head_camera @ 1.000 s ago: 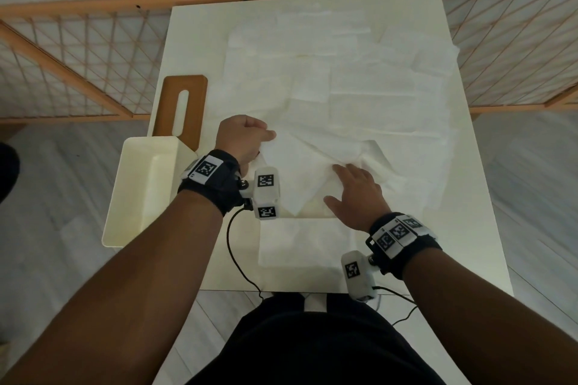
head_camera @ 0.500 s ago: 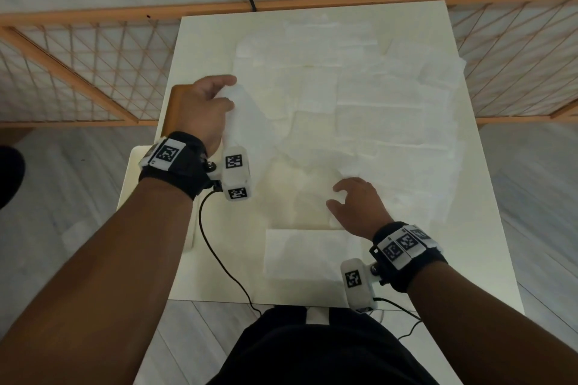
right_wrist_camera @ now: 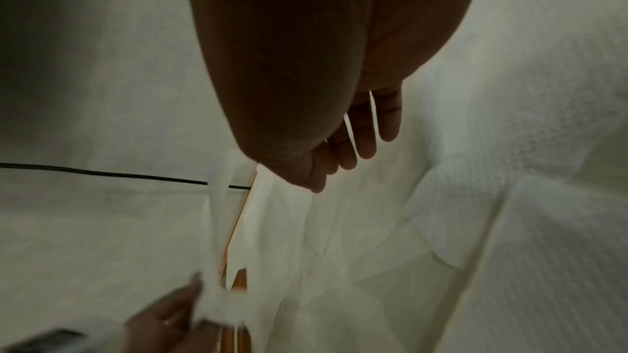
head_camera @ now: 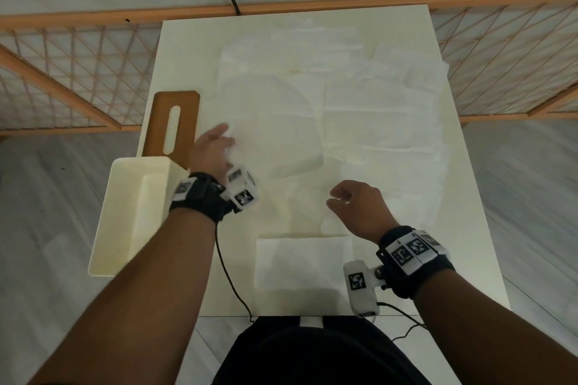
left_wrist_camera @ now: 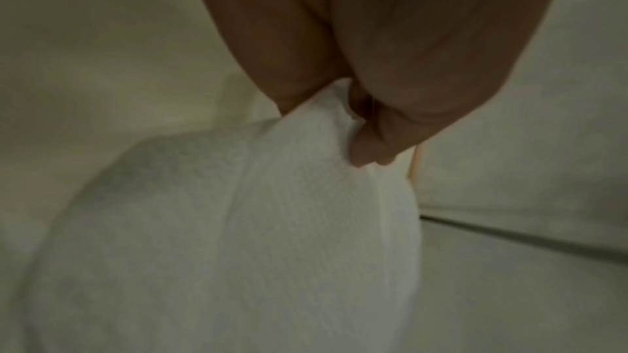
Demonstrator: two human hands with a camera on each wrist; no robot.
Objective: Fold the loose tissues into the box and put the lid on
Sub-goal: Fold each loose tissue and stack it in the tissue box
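My left hand (head_camera: 215,142) pinches the corner of one white tissue (head_camera: 269,150) between thumb and fingers; the left wrist view shows the pinch (left_wrist_camera: 336,122) and the tissue (left_wrist_camera: 238,224) billowing below it. My right hand (head_camera: 350,203) hovers over the near tissues with loosely curled fingers (right_wrist_camera: 367,144) that hold nothing. Several loose tissues (head_camera: 375,97) cover the middle and far table. One folded tissue (head_camera: 303,262) lies flat near the front edge. The cream box (head_camera: 131,212), open on top, stands at the table's left edge. Its brown slotted lid (head_camera: 184,109) lies just beyond it.
The white table (head_camera: 187,56) is narrow, and the box hangs partly past its left edge. An orange lattice fence (head_camera: 62,72) runs behind and to both sides. A black cable (head_camera: 231,284) trails from my left wrist over the front edge.
My left hand lifted a tissue off the pile, swung it up and left over the lid, and now brings it back down beside the lid. My right hand has risen from flat to curled.
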